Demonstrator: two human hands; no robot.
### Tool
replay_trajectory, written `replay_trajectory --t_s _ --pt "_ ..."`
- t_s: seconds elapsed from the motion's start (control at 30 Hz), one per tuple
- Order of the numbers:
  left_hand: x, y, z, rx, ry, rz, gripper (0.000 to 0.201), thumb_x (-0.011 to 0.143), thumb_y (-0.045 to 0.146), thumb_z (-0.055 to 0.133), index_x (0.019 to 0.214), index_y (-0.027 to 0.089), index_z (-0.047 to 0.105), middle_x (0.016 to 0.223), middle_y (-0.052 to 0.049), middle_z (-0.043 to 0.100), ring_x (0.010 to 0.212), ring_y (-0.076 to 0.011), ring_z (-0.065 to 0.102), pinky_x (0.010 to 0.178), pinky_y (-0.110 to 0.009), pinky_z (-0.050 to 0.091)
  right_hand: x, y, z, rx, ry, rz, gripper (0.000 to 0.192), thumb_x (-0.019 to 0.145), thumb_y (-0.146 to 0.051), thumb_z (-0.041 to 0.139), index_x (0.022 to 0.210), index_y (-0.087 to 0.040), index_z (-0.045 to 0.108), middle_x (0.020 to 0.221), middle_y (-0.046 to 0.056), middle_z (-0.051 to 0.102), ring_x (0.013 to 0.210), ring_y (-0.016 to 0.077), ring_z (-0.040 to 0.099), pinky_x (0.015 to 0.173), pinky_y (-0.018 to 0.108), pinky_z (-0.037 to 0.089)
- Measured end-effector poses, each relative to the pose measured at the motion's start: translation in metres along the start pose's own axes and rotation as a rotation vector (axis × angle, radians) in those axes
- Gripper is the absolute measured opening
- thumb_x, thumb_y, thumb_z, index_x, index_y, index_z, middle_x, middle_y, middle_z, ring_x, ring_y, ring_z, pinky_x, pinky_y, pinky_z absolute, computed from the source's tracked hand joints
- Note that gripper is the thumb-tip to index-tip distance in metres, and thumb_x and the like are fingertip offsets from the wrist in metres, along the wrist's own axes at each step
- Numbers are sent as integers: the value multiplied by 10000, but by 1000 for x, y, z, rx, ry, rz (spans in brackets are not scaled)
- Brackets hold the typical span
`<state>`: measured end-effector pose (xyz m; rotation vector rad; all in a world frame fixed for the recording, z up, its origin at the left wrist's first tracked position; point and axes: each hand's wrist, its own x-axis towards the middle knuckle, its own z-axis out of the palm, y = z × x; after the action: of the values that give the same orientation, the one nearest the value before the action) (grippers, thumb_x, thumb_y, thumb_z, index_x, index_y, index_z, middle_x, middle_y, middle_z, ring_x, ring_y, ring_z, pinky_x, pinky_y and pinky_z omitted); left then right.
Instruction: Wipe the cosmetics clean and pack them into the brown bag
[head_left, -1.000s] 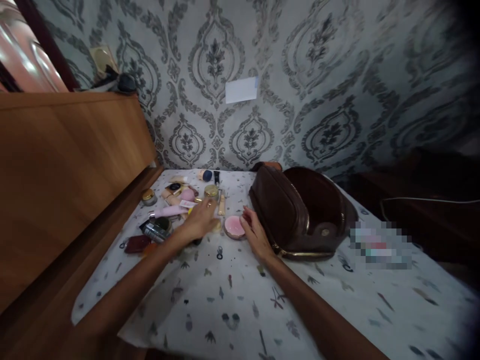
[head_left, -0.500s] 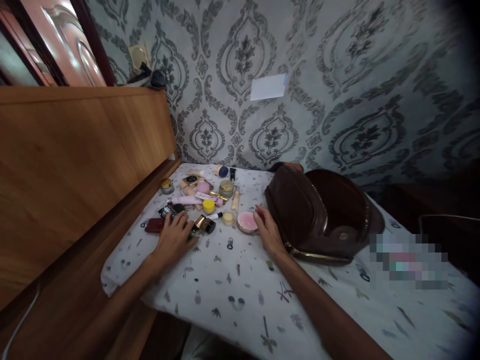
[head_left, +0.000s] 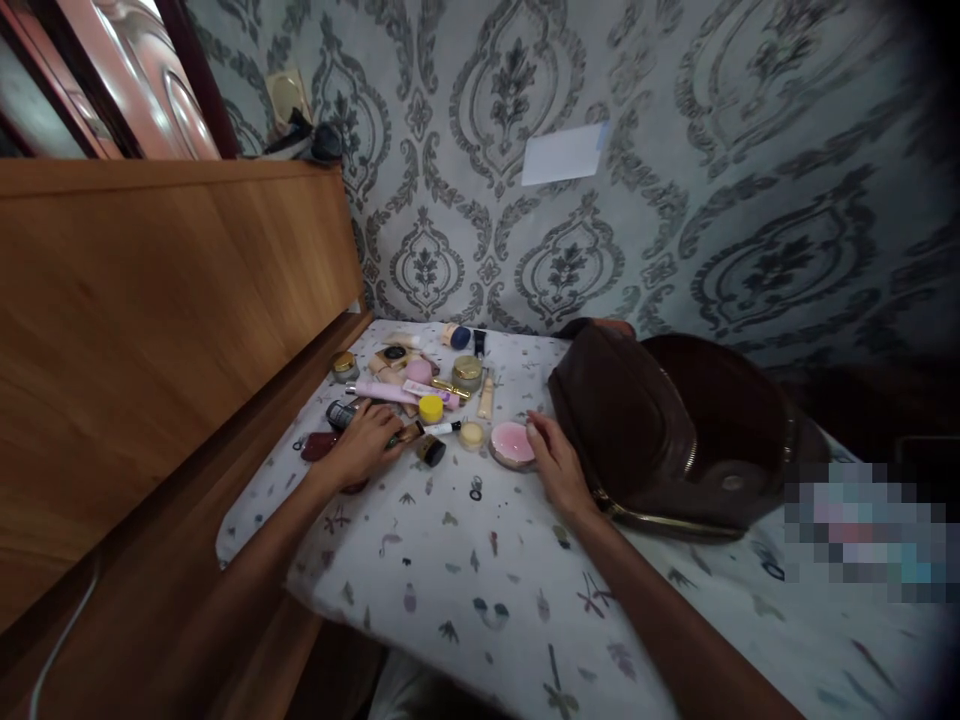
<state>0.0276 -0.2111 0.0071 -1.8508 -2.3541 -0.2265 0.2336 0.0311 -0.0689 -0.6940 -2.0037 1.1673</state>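
Observation:
My left hand [head_left: 367,443] reaches down among the cosmetics, its fingers curled at a gold tube [head_left: 411,432]; the fingers hide what they grip. Close by lie a dark red case [head_left: 318,446], a black-capped tube [head_left: 340,414] and a small jar with a dark end [head_left: 430,450]. My right hand [head_left: 556,458] rests with extended fingers at the right edge of a round pink compact [head_left: 513,443], touching it without a visible grip. Left of the compact is a small cream-coloured pot [head_left: 472,435]. Behind it are a yellow-lidded jar [head_left: 430,408] and a pale pink tube [head_left: 381,392].
A large brown toiletry bag [head_left: 637,430] stands unzipped right of my right hand. More jars, including one gold-lidded jar [head_left: 345,366], lie toward the patterned wall [head_left: 465,200]. A wooden panel [head_left: 187,290] bounds the left side of the cloth-covered surface [head_left: 450,560].
My left hand has drawn its fingers together by the gold tube, and the dark-ended jar now lies apart from it. My right hand stays at the compact. The view has shifted slightly.

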Motion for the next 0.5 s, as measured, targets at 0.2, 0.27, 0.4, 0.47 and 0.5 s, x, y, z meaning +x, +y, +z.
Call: replay_trajectory --t_s 0.2,0.27,0.4,0.47,0.5 --pt "13 -8 5 3 24 -57 193 933 305 497 1001 174 621 1088 -149 660 1118 -327 550 1028 -521 371 2 5 2 7 18 -25 598 890 -664 453 1231 -199 611 1277 136 637 1206 305 569 1064 489 419" --pt "12 -2 8 -15 25 -64 201 921 304 511 1025 167 614 1110 -162 659 1139 -341 546 1009 -525 392 2 6 2 6 13 -32 596 892 -662 448 1224 -196 614 1272 139 640 1201 307 573 1062 492 420" --pt "4 11 7 -85 9 -10 276 892 303 574 1146 197 583 1181 -111 659 1141 -284 575 1007 -436 437 3 7 2 -6 7 -34 595 890 -654 443 1212 -187 621 1267 141 644 1193 308 578 1057 488 424" --pt "3 11 3 -117 12 14 227 925 300 531 1134 240 596 1159 -60 670 1108 -230 597 996 -370 456 3 7 2 -8 11 -39 584 891 -651 441 1200 -192 628 1258 137 648 1189 309 578 1054 490 423" --pt "3 9 1 -122 25 6 217 939 292 505 1128 250 602 1168 -54 664 1121 -220 590 1004 -358 452 4 8 2 -7 13 -41 579 893 -651 439 1195 -196 631 1252 134 651 1186 309 579 1053 491 422"
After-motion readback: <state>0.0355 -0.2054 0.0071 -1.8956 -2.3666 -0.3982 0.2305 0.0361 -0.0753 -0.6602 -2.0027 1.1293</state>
